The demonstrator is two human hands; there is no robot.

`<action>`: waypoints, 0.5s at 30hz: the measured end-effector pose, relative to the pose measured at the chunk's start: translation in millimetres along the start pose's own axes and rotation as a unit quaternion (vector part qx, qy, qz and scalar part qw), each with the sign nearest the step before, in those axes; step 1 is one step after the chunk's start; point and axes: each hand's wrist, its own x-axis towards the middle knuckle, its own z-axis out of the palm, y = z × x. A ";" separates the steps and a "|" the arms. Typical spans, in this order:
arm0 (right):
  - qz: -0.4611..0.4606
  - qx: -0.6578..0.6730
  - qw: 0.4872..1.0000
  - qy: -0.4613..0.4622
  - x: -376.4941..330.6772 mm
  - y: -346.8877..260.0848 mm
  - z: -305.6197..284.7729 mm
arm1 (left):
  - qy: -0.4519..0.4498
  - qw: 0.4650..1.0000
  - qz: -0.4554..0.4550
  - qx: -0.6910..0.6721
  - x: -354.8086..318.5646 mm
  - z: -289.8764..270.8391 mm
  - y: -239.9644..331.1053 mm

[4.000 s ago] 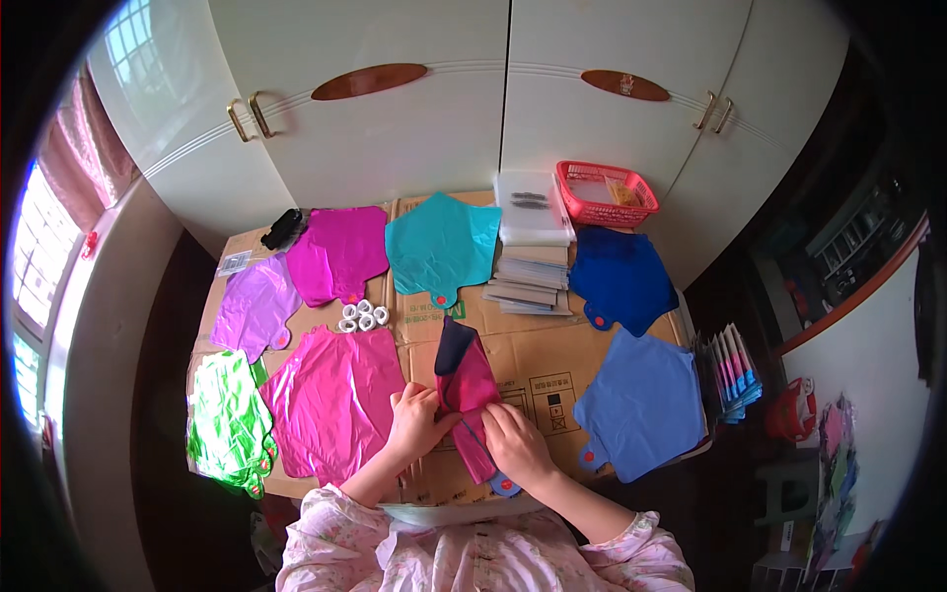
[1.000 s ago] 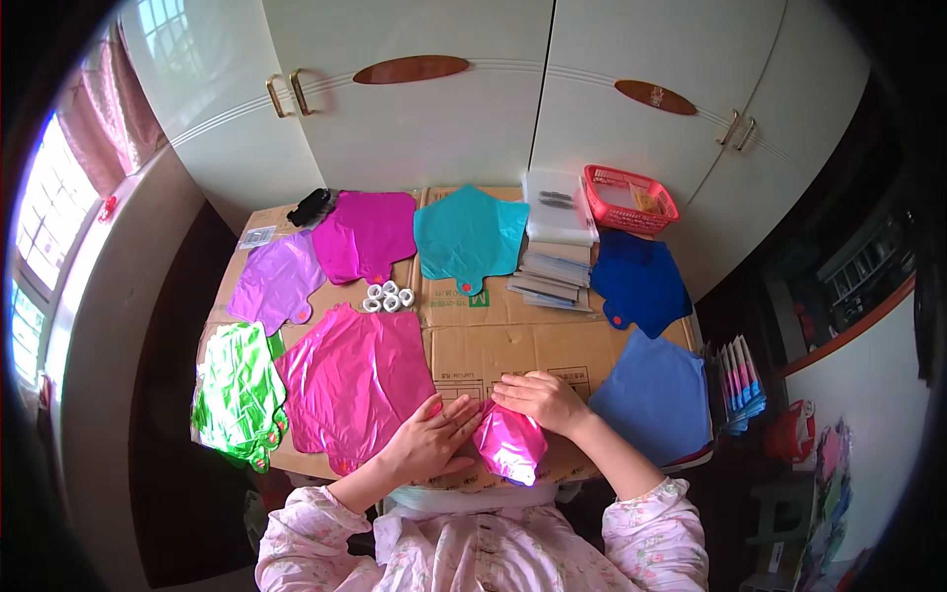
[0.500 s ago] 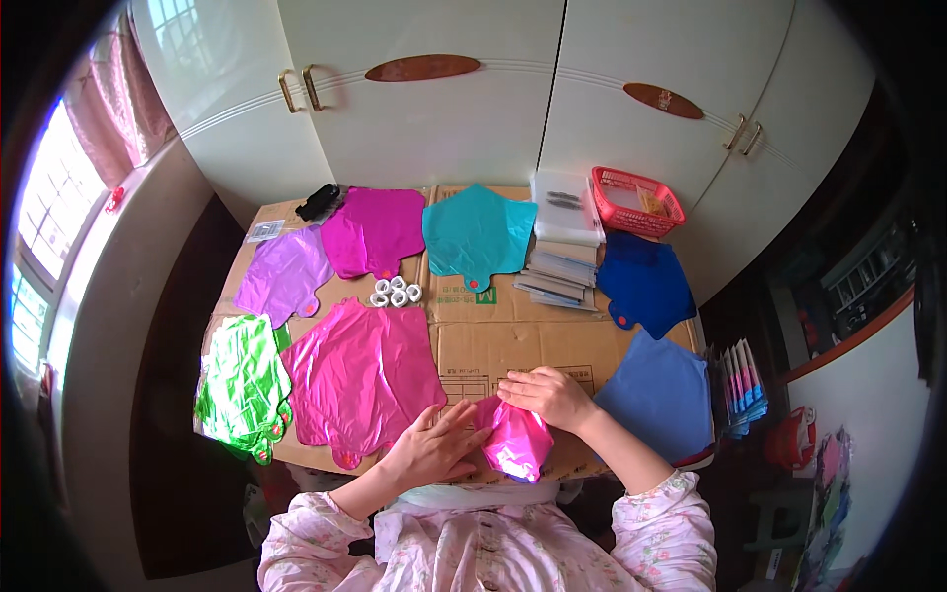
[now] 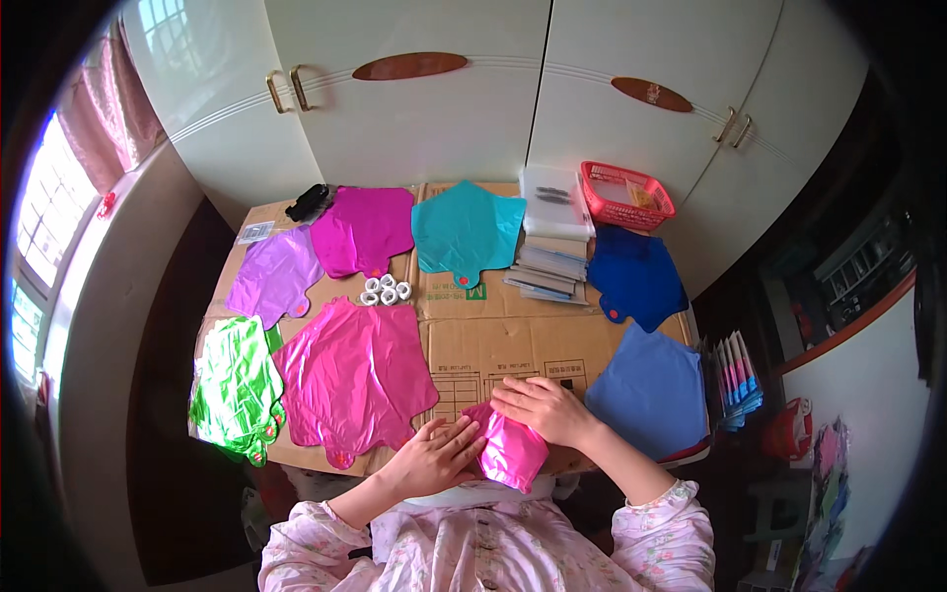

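A bright pink flat foil balloon (image 4: 513, 456), folded smaller, lies at the near edge of the cardboard, its lower end hanging toward my lap. My left hand (image 4: 434, 458) rests on its left side, fingers stretched out and laid flat. Across its upper right side lies my right hand (image 4: 543, 409), its fingers also extended on the foil. Neither hand is gripping anything. Left of my left hand spreads a larger pink foil balloon (image 4: 357, 380). To the right of my right hand is a blue foil balloon (image 4: 649, 395).
Purple (image 4: 276, 274), magenta (image 4: 363, 232), teal (image 4: 468, 233), dark blue (image 4: 639, 276) and green (image 4: 237, 385) foil balloons lie around the cardboard (image 4: 493, 340). White ribbon rolls (image 4: 386, 290), stacked packets (image 4: 548, 268), clear bags (image 4: 555, 202) and a red basket (image 4: 627, 202) sit among them.
The folded pink balloon has shifted slightly, and its lower end now hangs a little further toward me. Both hands stay on it, the right a touch lower. The whole view has drifted slightly.
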 end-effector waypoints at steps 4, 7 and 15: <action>-0.045 0.045 0.998 -0.018 -2.4 -2.6 3.8 | 0.005 1.000 0.006 0.012 -1.2 1.4 -1.4; -0.042 0.060 0.997 -0.024 -4.5 -1.9 5.9 | -0.002 1.000 0.007 0.026 -2.6 0.1 0.1; -0.024 0.111 0.993 -0.045 -7.0 3.8 11.2 | -0.030 1.000 -0.007 0.003 -3.3 -5.9 3.6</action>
